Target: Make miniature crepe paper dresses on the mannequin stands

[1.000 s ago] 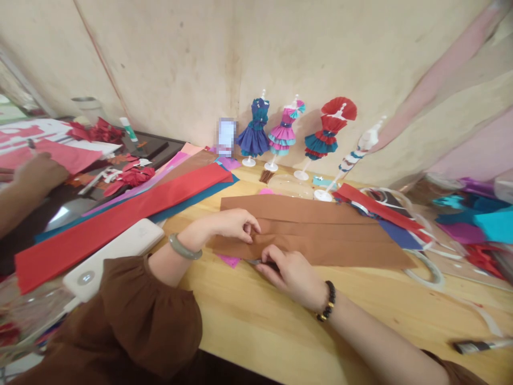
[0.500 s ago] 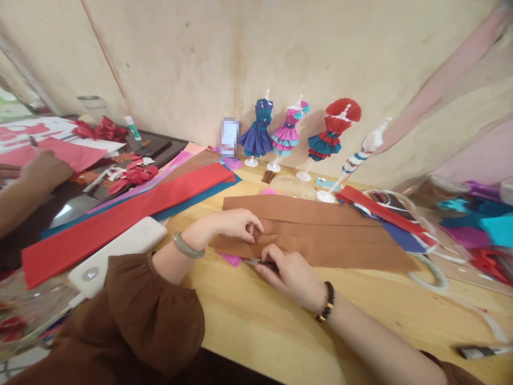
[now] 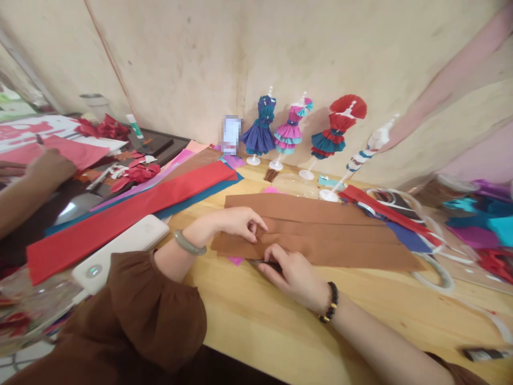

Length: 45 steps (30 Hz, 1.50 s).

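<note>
My left hand (image 3: 243,223) rests on a wide brown crepe-like sheet (image 3: 344,235) with long folds. Its fingers are curled, with thumb and forefinger pinching the sheet near its left end. Close by, at the sheet's near edge, my right hand (image 3: 298,278) is closed around slim, dark-handled scissors (image 3: 260,262). Their narrow blades point left along the edge; most of the handle is hidden by my fingers. A bit of magenta paper (image 3: 236,261) peeks out from under the sheet.
Small dress forms (image 3: 260,125) in paper dresses stand along the wall beside a phone (image 3: 231,133). A red folded strip (image 3: 132,214) and a white power bank (image 3: 120,254) lie left. Another person's hand (image 3: 52,168) works far left. Coloured scraps (image 3: 481,214) pile up at right.
The whole view has shifted slightly. Both hands stay at nearly the same place on the brown sheet. The scissors' blades look darker and narrower than before.
</note>
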Each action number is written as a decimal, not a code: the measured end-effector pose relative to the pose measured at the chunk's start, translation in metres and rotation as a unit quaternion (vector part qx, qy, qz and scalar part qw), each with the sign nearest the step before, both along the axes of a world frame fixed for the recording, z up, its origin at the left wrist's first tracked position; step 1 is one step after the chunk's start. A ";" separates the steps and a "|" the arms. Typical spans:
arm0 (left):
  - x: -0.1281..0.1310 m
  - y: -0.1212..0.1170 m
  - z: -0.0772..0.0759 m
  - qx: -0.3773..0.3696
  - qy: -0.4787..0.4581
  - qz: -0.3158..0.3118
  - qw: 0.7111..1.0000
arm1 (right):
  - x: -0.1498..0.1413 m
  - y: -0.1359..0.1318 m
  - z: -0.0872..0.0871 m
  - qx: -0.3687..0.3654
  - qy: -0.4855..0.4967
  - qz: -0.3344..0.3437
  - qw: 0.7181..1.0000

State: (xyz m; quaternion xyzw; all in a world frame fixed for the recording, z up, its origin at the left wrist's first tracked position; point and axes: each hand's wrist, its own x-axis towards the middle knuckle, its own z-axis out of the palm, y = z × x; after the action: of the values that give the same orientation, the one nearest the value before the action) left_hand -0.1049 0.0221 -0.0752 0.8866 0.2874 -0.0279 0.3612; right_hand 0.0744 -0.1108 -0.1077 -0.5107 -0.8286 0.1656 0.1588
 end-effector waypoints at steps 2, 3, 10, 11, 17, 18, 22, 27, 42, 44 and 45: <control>0.000 0.001 -0.001 0.001 0.000 -0.002 1.000 | 0.000 0.000 0.001 -0.003 0.004 -0.001 1.000; 0.000 0.002 -0.002 0.003 -0.001 -0.003 1.000 | 0.000 -0.001 0.001 -0.005 0.005 -0.001 1.000; 0.001 0.004 -0.008 -0.003 -0.004 -0.001 1.000 | 0.000 -0.001 0.003 0.001 0.005 0.011 1.000; 0.001 0.003 -0.008 -0.005 -0.004 0.000 1.000 | 0.000 -0.001 0.003 0.004 0.003 0.012 1.000; 0.001 0.001 -0.005 -0.016 -0.001 0.006 1.000 | 0.002 0.000 -0.003 0.033 -0.012 0.019 0.999; 0.001 0.001 -0.005 -0.016 -0.001 0.006 1.000 | 0.003 0.000 -0.003 0.038 -0.014 0.019 0.999; 0.001 0.003 -0.009 -0.004 -0.002 0.003 1.000 | 0.003 0.000 -0.003 0.052 -0.016 0.017 0.998; 0.000 0.004 -0.010 -0.010 -0.013 -0.008 1.000 | 0.002 -0.001 0.001 0.048 -0.023 0.015 0.998; 0.000 0.004 -0.015 -0.027 -0.017 -0.002 0.999 | -0.013 0.004 0.002 0.070 -0.022 0.031 0.997; 0.000 0.005 -0.016 -0.033 -0.017 -0.001 0.999 | -0.012 0.005 0.001 0.075 -0.019 0.032 0.997; 0.000 0.005 -0.016 -0.034 -0.017 -0.002 0.999 | -0.012 0.005 0.000 0.077 -0.019 0.032 0.996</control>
State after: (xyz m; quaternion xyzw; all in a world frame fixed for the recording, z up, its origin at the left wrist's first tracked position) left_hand -0.1050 0.0270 -0.0916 0.8747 0.2787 -0.0232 0.3959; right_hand 0.0626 -0.1058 -0.1075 -0.4729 -0.8579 0.0964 0.1764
